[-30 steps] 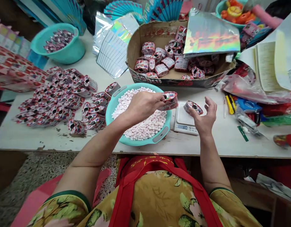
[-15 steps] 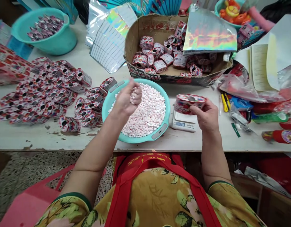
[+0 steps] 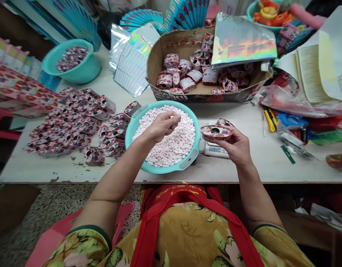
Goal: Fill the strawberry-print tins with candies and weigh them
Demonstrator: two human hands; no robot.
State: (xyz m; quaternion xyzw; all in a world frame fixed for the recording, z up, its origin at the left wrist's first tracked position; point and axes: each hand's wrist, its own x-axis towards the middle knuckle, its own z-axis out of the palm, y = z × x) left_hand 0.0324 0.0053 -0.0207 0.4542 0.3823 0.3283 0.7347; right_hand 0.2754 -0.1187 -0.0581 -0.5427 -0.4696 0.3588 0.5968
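Note:
My left hand (image 3: 167, 127) is closed, held above a turquoise bowl (image 3: 128, 138) full of small white and pale pink candies (image 3: 171, 152). Whatever its fingers may hold is hidden. In my right hand (image 3: 237, 146) is a small printed box (image 3: 208, 131) with a round dark hole in its top, gripped at its right end and tilted toward me. Another similar box (image 3: 224, 121) shows just behind it. Below the held box is a white digital scale (image 3: 221, 152), partly covered by it.
Many similar boxes (image 3: 68, 126) stand in a pile at the left. Behind the bowl, a cardboard carton (image 3: 182, 97) holds more boxes under shiny sheets (image 3: 243, 40). A second turquoise bowl (image 3: 84, 74) is at back left. A yellow cutter (image 3: 269, 120) and plastic bags lie right.
My left hand has moved right over the bowl, its fingers now closed. The box in my right hand has tilted and moved slightly left and down, and a second box shows behind it. The view has shifted.

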